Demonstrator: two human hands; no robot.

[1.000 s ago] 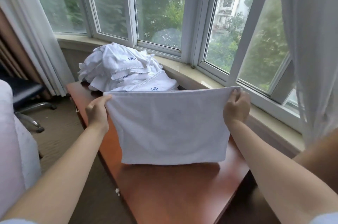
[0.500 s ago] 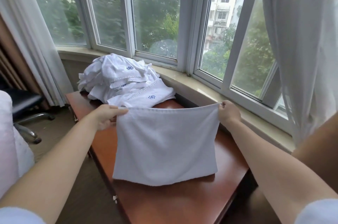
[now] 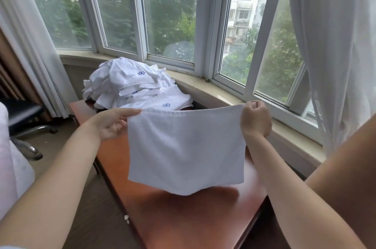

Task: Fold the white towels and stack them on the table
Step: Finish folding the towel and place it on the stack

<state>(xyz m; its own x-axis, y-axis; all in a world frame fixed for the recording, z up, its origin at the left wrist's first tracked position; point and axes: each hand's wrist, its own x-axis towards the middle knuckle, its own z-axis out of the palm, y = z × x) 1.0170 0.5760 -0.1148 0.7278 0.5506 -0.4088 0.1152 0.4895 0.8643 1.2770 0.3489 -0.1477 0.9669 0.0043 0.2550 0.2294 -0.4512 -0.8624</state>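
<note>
A white towel [image 3: 186, 147] hangs stretched in the air above the reddish-brown table [image 3: 183, 218], its lower edge a little above the wood. My left hand [image 3: 110, 123] pinches the towel's upper left corner between thumb and fingers. My right hand [image 3: 255, 119] grips the upper right corner in a closed fist. At the table's far end lies a rumpled pile of white towels [image 3: 134, 84] with small blue logos.
A window sill [image 3: 244, 102] runs along the table's far and right sides under a bay window. White curtains [image 3: 335, 45] hang at right and left. A black office chair [image 3: 22, 116] stands on the floor at left, beside a white bed edge [image 3: 12, 157].
Both hands lowered the towel toward the table and drew closer together, so the held top edge is shorter. The camera has tilted a little and the towel's bottom edge now bulges downward.
</note>
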